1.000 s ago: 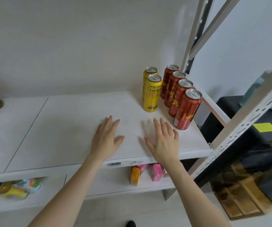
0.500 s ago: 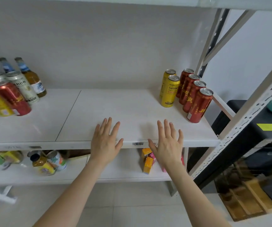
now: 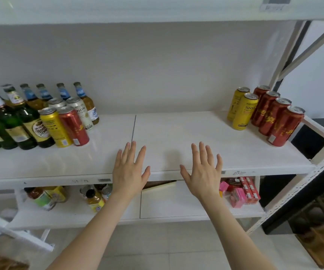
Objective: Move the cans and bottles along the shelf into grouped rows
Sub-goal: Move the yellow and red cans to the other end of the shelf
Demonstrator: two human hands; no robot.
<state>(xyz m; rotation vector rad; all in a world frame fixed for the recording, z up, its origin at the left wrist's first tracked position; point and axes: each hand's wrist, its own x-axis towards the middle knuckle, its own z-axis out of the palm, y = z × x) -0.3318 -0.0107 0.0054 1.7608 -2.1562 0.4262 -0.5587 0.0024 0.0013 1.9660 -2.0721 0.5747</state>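
My left hand (image 3: 130,170) and my right hand (image 3: 203,171) are held flat with spread fingers over the front edge of the white shelf (image 3: 176,137), holding nothing. At the shelf's right end stand a row of several red cans (image 3: 274,115) and, beside it, two yellow cans (image 3: 243,110). At the left end is a mixed cluster: green bottles (image 3: 3,121), amber bottles with blue neck labels (image 3: 87,102), white cans (image 3: 80,112), one yellow can (image 3: 55,126) and one red can (image 3: 73,125). Both hands are well apart from all of them.
A lower shelf (image 3: 157,207) holds juice bottles (image 3: 95,199) at the left and pink and red boxes (image 3: 239,191) at the right. A perforated metal upright (image 3: 301,190) frames the right end. A shelf board (image 3: 157,8) runs overhead. A dark cabinet (image 3: 309,145) stands to the right.
The view has pulled back and swung left, bringing the left cluster of bottles and cans into sight. Both hands slid back from the shelf surface toward its front edge and stay flat.
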